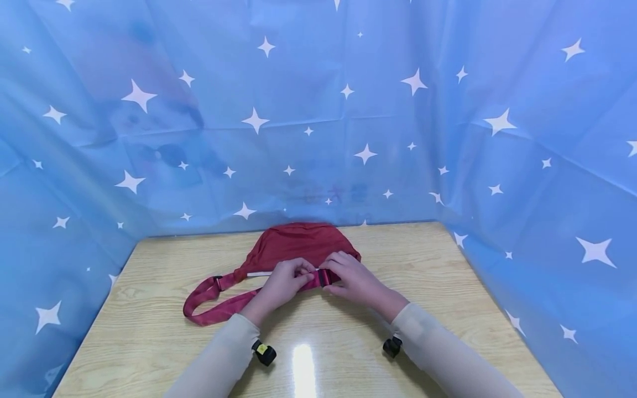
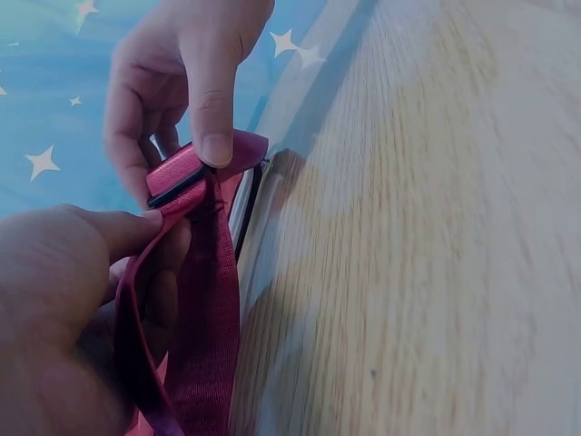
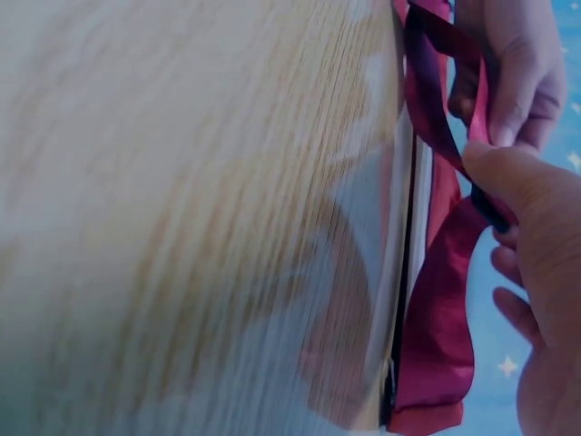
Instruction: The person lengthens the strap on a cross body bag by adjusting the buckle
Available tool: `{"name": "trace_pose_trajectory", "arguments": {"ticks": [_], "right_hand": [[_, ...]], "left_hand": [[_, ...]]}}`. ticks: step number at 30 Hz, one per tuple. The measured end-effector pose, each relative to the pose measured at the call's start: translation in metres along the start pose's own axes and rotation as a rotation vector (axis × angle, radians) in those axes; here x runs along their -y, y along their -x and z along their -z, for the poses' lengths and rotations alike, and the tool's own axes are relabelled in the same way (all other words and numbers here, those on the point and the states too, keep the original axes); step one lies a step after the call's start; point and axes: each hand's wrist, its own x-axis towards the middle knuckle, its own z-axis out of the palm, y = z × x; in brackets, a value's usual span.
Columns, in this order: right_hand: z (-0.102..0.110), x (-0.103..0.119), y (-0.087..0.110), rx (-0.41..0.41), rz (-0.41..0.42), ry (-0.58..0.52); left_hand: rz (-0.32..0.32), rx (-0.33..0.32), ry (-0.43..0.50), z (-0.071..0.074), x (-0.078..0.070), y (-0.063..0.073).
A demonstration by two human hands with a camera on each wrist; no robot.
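2 pale sleeves (image 1: 214, 359) come in over the table's near edge, a small black device (image 1: 265, 354) at each wrist. Farther in, 2 hands meet at a red strap (image 1: 229, 309). The left hand (image 1: 283, 282) pinches the strap between thumb and fingers just beside a black slider (image 1: 323, 277); the right hand (image 1: 355, 279) grips strap and slider together, thumb pressed on top. Held so from 2 sides, the slider probably stays steady while the webbing can be worked; 1 layer bows away from the other, which suggests slack.

The strap loops out toward the table's left edge, where a 2nd black slider (image 1: 217, 281) sits near the bag's end. The red bag (image 1: 303, 243) lies beyond the hands, about midway along the table's far edge, a pale strip (image 1: 256, 273) on its near side; placed there, it likely leaves the strap within easy reach.

Behind the far edge hangs a blue backdrop (image 1: 308, 143) with white stars.
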Motion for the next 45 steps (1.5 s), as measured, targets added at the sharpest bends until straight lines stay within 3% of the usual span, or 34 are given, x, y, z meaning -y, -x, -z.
{"name": "trace_pose_trajectory", "arguments": {"ticks": [15,25,39,45], "right_hand": [[0.001,0.001,-0.002,-0.004,0.003,-0.012],[0.004,-0.004,0.002,-0.061,0.000,-0.061],[0.001,-0.002,0.000,0.026,-0.060,-0.109],[0.000,0.002,-0.003,0.038,-0.019,-0.062]], "left_hand": [[-0.019,0.019,0.030,-0.002,-0.002,-0.004],[-0.020,0.032,-0.127,0.015,0.008,0.011],[-0.055,0.065,-0.103,0.015,0.006,0.013],[-0.067,0.085,-0.096,0.009,0.003,0.007]]}}
